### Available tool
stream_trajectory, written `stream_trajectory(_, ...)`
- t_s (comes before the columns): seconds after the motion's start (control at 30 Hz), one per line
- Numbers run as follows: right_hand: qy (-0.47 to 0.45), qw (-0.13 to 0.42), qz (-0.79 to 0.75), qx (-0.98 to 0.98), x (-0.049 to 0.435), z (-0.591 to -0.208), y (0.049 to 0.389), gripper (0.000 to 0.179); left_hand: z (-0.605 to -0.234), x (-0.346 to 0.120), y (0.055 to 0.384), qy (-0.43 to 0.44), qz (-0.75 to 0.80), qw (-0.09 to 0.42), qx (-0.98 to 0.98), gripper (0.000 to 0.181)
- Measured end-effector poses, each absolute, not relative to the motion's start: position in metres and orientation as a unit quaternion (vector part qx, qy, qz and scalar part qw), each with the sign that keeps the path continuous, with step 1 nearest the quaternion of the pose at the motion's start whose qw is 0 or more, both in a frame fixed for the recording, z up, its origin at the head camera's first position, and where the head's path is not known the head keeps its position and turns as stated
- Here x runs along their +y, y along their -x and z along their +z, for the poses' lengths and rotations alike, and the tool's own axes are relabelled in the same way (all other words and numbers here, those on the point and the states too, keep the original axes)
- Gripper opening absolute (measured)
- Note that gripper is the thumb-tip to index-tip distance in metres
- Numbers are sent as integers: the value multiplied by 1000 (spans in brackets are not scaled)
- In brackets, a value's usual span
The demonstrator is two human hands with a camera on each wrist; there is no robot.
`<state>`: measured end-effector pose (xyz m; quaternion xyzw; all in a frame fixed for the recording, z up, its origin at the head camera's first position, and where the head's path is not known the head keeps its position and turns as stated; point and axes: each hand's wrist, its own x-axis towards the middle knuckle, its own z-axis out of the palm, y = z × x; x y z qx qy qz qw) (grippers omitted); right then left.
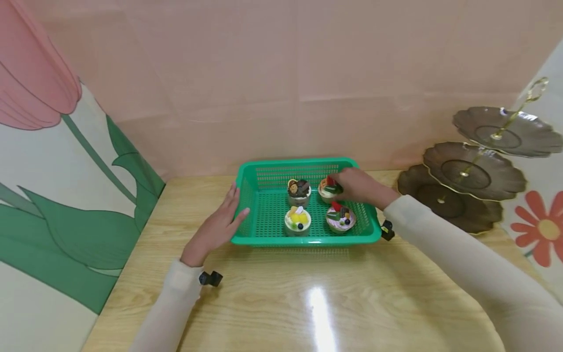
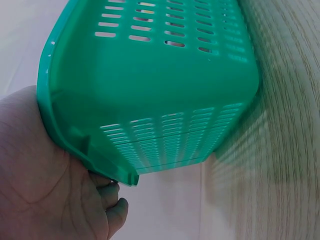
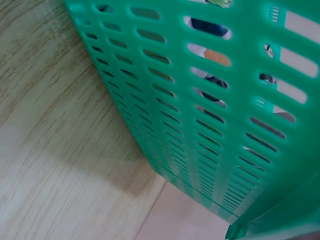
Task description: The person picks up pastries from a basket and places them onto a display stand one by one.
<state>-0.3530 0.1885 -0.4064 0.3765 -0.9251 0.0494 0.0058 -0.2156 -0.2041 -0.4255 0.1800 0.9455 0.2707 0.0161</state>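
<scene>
A green plastic basket (image 1: 268, 240) stands on the table with several decorated cupcakes inside. My left hand (image 1: 218, 222) rests against its left rim, fingers extended along the outside and thumb near the edge; the left wrist view shows the palm (image 2: 45, 175) against the rim. Reaching over the right side, my right hand (image 1: 357, 187) grips a cupcake (image 1: 326, 191) with a red and green topping at the back right, partly covered by the fingers. Beside it are a chocolate-topped cupcake (image 1: 299, 191), a yellow fruit cupcake (image 1: 297, 222) and a purple-cream cupcake (image 1: 340, 219). Only the basket's slotted wall (image 3: 185, 130) fills the right wrist view.
A three-tiered brown cake stand (image 1: 475, 171) with gold edges and a gold handle stands right of the basket. A pink cloth backdrop (image 1: 272, 88) hangs behind the wooden table (image 1: 255, 293). Flower-printed panels flank both sides.
</scene>
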Motion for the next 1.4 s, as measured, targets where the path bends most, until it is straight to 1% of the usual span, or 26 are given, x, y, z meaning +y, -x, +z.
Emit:
stream_trajectory(0.23, -370, 14, 54, -927, 190, -411, 356, 65, -428, -204, 216, -181, 269, 10, 946, 78)
stream_trajectory(0.57, -363, 26, 34, -931, 192, -415, 359, 80, -429, -204, 217, -180, 273, 13, 945, 77)
stream_trajectory(0.73, -370, 29, 10, -929, 192, -417, 359, 64, -430, -205, 218, -182, 272, 12, 945, 78)
stream_trajectory(0.8, -367, 26, 8, -930, 193, -417, 358, 61, -430, -205, 219, -183, 272, 13, 945, 78)
stream_trajectory(1.27, -356, 9, 24, -934, 189, -421, 360, 65, -430, -205, 218, -180, 274, 12, 945, 78)
stream_trajectory(1.4, -348, -7, 29, -937, 189, -420, 361, 71, -431, -206, 218, -178, 271, 13, 946, 78)
